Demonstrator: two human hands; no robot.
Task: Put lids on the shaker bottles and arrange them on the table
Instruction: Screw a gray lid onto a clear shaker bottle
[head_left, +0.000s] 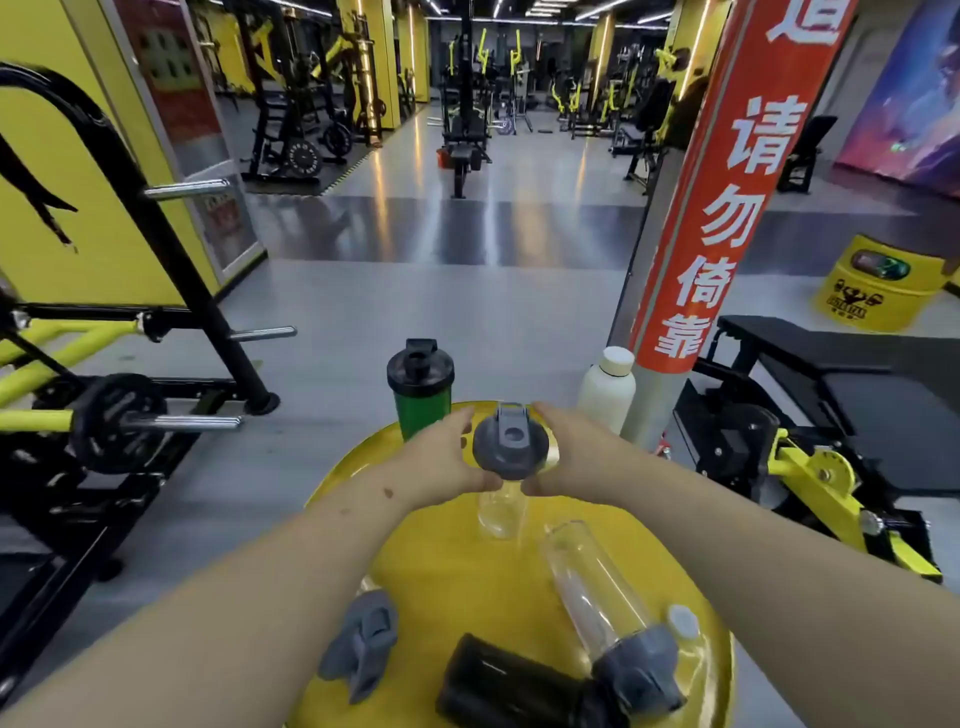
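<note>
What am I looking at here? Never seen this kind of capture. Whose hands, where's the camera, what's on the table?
There is no robot here: a person wears one wide-angle camera on the head, looking forward and down, so the arms come in from the bottom of the picture. The place is a gym.

In front is a round yellow table. The left hand and right hand both grip a grey lid sitting on an upright clear bottle; whether it is fully closed cannot be told.

At the far edge stand a green bottle with a black lid and a white bottle with its cap on. Nearer the camera lie a loose grey lid, a black bottle on its side, and a clear bottle on its side with a grey lid on.
</note>
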